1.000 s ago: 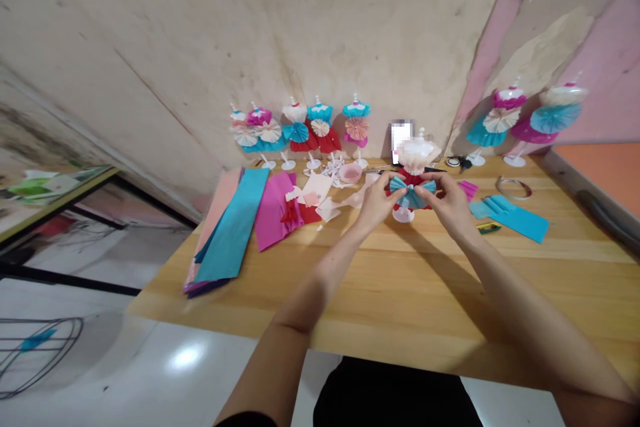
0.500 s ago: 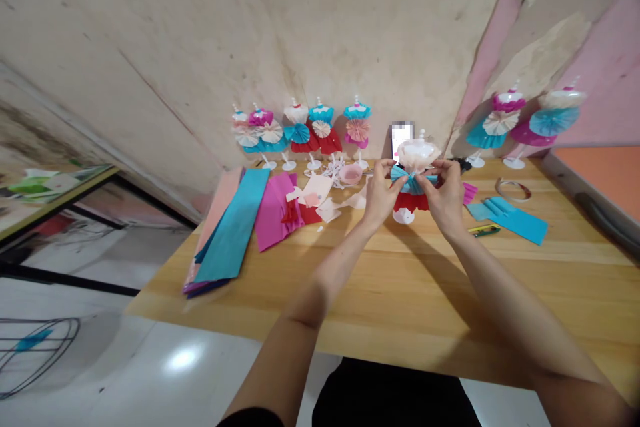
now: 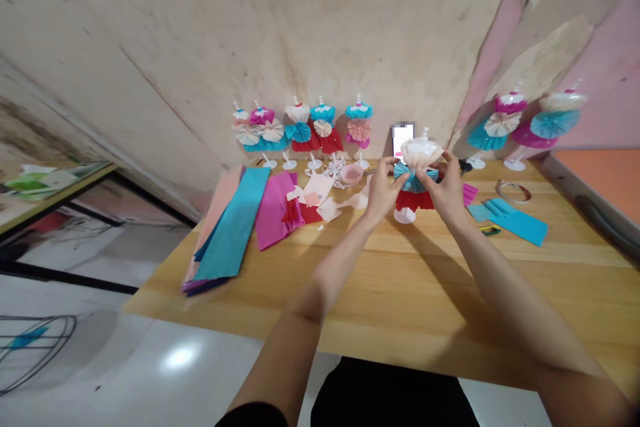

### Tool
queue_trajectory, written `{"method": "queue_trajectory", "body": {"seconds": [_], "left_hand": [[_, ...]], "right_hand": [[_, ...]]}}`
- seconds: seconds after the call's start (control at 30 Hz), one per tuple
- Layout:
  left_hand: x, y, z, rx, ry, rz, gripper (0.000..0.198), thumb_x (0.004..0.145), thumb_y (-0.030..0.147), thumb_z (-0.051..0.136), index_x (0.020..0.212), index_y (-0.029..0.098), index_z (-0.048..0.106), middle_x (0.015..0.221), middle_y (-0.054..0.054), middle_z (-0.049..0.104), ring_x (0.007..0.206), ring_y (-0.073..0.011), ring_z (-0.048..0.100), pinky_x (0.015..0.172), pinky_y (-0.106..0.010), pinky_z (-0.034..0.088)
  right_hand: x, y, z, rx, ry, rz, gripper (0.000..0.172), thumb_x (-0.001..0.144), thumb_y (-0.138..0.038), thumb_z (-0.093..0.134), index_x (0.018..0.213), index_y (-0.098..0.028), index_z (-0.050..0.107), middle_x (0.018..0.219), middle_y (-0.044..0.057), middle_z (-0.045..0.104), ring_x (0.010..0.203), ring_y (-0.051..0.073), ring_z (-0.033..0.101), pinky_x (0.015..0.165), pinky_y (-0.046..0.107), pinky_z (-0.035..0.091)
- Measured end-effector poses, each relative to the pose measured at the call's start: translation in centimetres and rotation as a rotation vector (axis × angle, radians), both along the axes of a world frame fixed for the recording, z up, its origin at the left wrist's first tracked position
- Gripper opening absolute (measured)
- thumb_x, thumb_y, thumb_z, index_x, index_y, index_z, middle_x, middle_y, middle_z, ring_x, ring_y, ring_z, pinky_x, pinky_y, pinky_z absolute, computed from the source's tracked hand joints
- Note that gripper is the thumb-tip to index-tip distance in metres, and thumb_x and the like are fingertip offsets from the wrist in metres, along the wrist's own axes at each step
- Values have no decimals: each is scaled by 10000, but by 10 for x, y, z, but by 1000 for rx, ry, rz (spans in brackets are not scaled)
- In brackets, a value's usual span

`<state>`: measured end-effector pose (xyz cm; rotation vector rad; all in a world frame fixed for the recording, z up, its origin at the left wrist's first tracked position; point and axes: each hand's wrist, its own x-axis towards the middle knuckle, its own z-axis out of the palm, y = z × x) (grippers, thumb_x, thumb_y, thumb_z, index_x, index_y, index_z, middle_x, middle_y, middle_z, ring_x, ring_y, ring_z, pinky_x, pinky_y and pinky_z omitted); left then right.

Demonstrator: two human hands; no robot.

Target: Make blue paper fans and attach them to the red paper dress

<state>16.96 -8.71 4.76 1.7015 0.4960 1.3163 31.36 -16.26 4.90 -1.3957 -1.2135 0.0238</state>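
Head view. Against the last frames, the blue paper fan (image 3: 415,177) has gone from a wide, flat bow to a tighter gather and sits higher, at the waist of the dress form (image 3: 417,180). It now sits right under the white paper bodice (image 3: 421,152) and above the red paper skirt (image 3: 415,200). Left hand (image 3: 383,190) and right hand (image 3: 449,190) are both mostly closed, fingers and thumbs pinching the fan from either side, with little gap between them. The form stands between the hands, its white base (image 3: 404,215) just below the left hand, on the counter (image 3: 400,293).

Left of the left hand: pink bowl (image 3: 352,173), paper scraps (image 3: 320,200), magenta paper (image 3: 275,210), blue paper strip (image 3: 233,223). Beyond the hands: phone (image 3: 403,140), row of paper dresses on stands (image 3: 300,127). Right of the right hand: blue paper offcuts (image 3: 510,223), tape roll (image 3: 513,191), utility knife (image 3: 490,230), two more paper dresses (image 3: 525,117).
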Motion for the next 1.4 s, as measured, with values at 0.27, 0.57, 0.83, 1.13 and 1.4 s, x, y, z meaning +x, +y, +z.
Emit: {"method": "queue_trajectory", "body": {"seconds": [0.27,0.57,0.83,1.13,1.4], "left_hand": [[4,5,-9,32,-21,-53,596,790,421,753,1271,256,444,1098,-49,627,1020,-199,628,930,-379,506],[4,6,-13,40,-29,-58,598,835,414,707,1334,280,406,1163,-58,609,1068,-212,614,989,-415,480],[-2,6,-3,5,-130,-65,565,788,434,752,1243,248,473,1169,-66,616,1082,-217,619,1002,-403,477],[8,2,-9,-206,-320,-240,580,762,417,781,1228,234,487,1039,-49,624,955,-174,634,950,-385,502],[16,-2,-11,-216,-340,-90,489,788,375,763,1174,227,502,1101,-45,597,1045,-178,601,985,-359,474]], "right_hand": [[3,1,2,19,-119,-50,838,810,-625,642,1478,-260,291,1211,117,616,1106,302,601,980,545,464],[5,0,3,30,-151,-16,791,805,-587,672,1455,-284,339,1335,112,556,1149,306,595,1001,558,466],[2,3,15,11,-2,229,784,776,-538,729,1438,-319,372,1425,67,523,1241,298,566,1067,538,444],[-9,-5,30,-9,157,435,587,851,-545,633,1368,-337,449,1371,45,585,1263,287,552,1084,519,435],[-5,-3,25,-72,-17,244,590,793,-544,700,1284,-284,504,1225,72,638,1109,294,608,963,505,495]]}}
